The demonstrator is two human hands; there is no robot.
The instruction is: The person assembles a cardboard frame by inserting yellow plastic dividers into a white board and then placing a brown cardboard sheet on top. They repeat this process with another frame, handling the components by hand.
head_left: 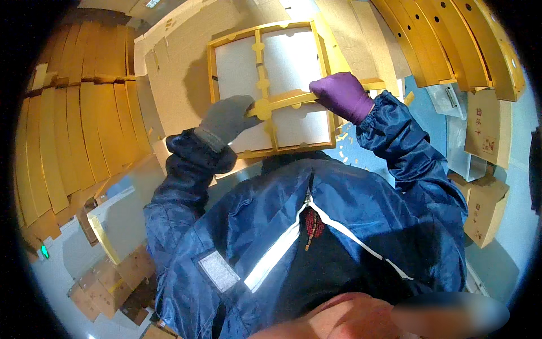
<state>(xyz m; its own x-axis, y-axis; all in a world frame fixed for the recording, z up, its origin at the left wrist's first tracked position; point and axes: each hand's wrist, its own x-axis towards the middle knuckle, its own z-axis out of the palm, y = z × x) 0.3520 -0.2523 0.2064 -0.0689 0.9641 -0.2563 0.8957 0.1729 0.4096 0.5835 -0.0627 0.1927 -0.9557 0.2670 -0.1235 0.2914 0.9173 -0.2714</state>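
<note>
A shallow yellow box [213, 79] with pale white-grey panels inside lies in front of my body. Running lengthwise through it is one yellow divider strip [262, 72] with rounded tabs. A second yellow divider strip [291, 100], also with a rounded tab, spans crosswise above the box, held between my hands. My left hand [226, 118], in a grey glove, pinches its left end near the tab. In a purple glove, my right hand [342, 97] is closed round it farther right. The strip's part under my right fingers is hidden.
Cardboard [169, 85] lies under the box. Stacked yellow-brown boards [84, 130] line the left side; yellow pieces with dark holes [432, 39] stand at the far right. Cardboard boxes [486, 133] and a clear plastic bin [466, 158] are at right, with scraps on the blue floor [353, 148].
</note>
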